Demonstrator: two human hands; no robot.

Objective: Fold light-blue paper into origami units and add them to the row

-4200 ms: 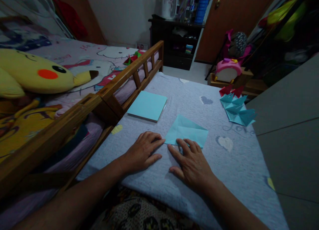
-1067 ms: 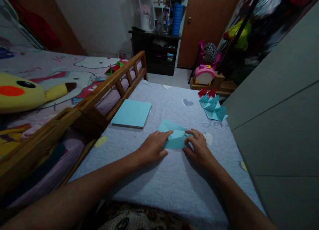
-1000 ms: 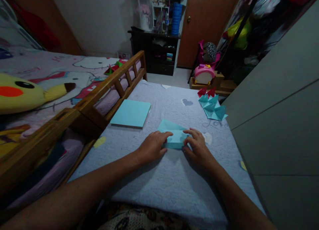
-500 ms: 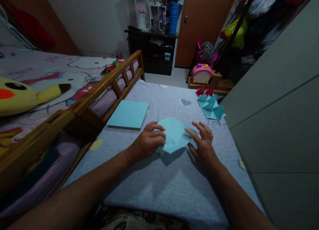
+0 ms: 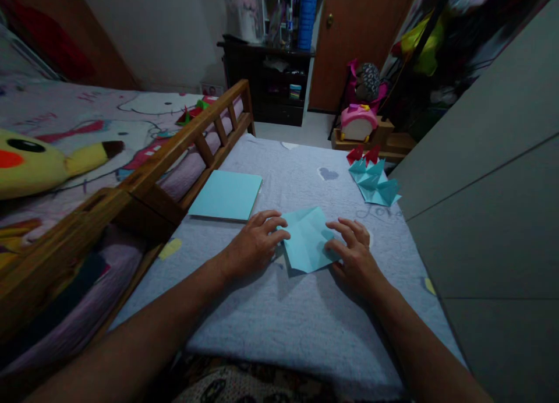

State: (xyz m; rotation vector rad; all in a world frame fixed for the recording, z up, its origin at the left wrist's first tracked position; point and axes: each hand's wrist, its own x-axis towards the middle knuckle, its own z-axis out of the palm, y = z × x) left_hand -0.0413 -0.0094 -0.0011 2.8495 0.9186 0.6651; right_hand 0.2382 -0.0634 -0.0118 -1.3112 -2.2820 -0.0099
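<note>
A light blue sheet of origami paper [image 5: 308,243] with fold creases lies between my hands on the cloth-covered surface, slightly raised in places. My left hand [image 5: 261,238] grips its left corner, the fingers bent over the edge. On the opposite side, my right hand [image 5: 354,248] has its curled fingers on the paper's right edge; the thumb is partly hidden. A stack of blue paper [image 5: 227,195] rests beyond my left hand. Folded blue paper pieces [image 5: 374,182] stand at the far right, with red folded paper [image 5: 363,155] just behind them.
A wooden bed rail [image 5: 183,149] runs along the left, with a yellow plush toy [image 5: 48,161] on the bed behind it. The pale cabinet [image 5: 489,216] borders the right side. A dark cabinet [image 5: 264,85] and a pink toy case [image 5: 358,123] are at the back.
The paper has turned between my hands, so a different edge faces me. My right hand's fingers have come in from a spread pose onto the paper's right edge. The view has shifted slightly.
</note>
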